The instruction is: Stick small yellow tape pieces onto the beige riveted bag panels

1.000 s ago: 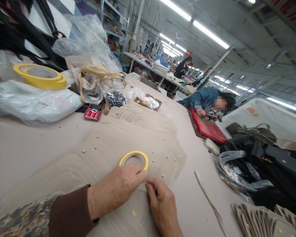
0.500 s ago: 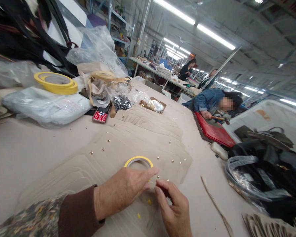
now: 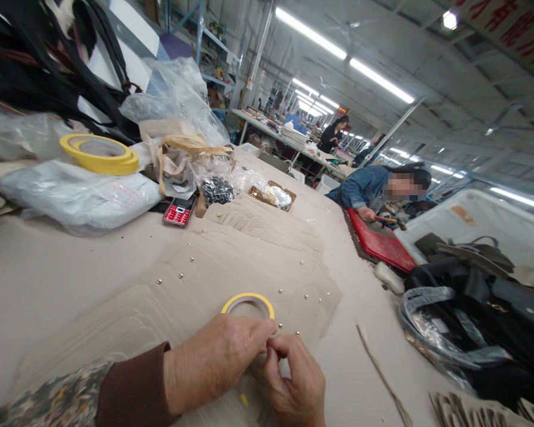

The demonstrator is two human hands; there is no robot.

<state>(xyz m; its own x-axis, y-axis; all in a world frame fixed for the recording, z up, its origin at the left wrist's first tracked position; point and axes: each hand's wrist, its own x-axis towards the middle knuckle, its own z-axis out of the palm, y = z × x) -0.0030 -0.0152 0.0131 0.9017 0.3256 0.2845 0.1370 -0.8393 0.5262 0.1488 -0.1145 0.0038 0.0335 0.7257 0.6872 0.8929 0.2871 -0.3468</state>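
Yellow tape roll point(image 3: 249, 296) in left hand's grip point(image 3: 220, 359), lower part hidden, right grip point(image 3: 295, 375) unclear

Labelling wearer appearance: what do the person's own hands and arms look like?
Left hand: no glove; mottled, camouflage-like sleeve ending in a wide, dark brown cuff. Right hand: no glove; its sleeve is out of frame.

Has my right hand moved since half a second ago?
Yes. Against the metal studs on the beige panels, your right hand has shifted left, toward your left hand.
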